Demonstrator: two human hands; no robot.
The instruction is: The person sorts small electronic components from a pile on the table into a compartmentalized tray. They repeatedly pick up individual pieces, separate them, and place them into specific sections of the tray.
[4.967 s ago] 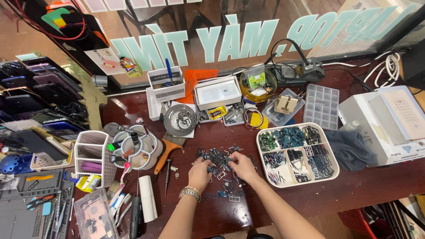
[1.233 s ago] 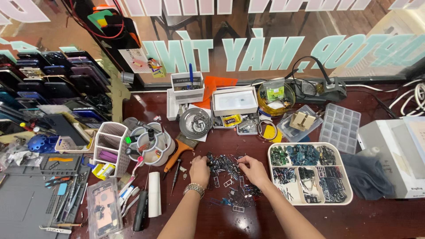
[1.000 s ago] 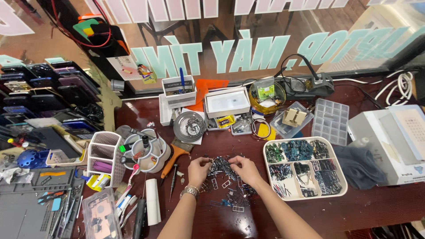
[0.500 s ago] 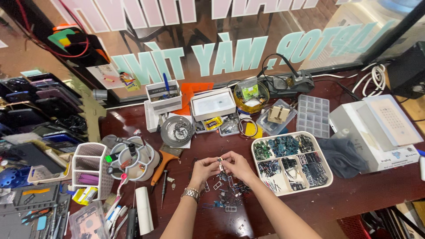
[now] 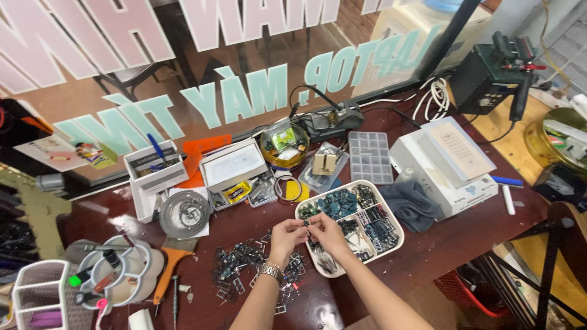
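Head view: both hands meet above the dark red worktop (image 5: pixel 465 244), near the frame's centre. The left hand (image 5: pixel 286 235), with a metal wristwatch (image 5: pixel 269 271) on its wrist, has thumb and forefinger closed in a pinch on a small dark component (image 5: pixel 306 223); the right hand (image 5: pixel 326 232) pinches the same component from the 3 o'clock side, so that the fingertips of both hands touch. What kind of part it is cannot be made out. The component is held above the near-left edge of a white divided tray (image 5: pixel 396 231), whose compartments hold sorted dark and bluish parts. At 8 o'clock from the hands, a loose heap of small metal parts (image 5: pixel 244 269) lies scattered on the worktop. At 9 o'clock from the hands stands a round clear dish (image 5: pixel 184 213); below it lies an orange-handled tool (image 5: pixel 166 272), beside a round white organiser (image 5: pixel 116 278) holding pens and tools. At 12 o'clock from the hands sits a yellow-rimmed bowl (image 5: pixel 284 145), with a clear compartment box (image 5: pixel 369 157) to its right. A white boxy device (image 5: pixel 451 164) and a grey cloth (image 5: pixel 411 203) lie at 2 o'clock from the hands.
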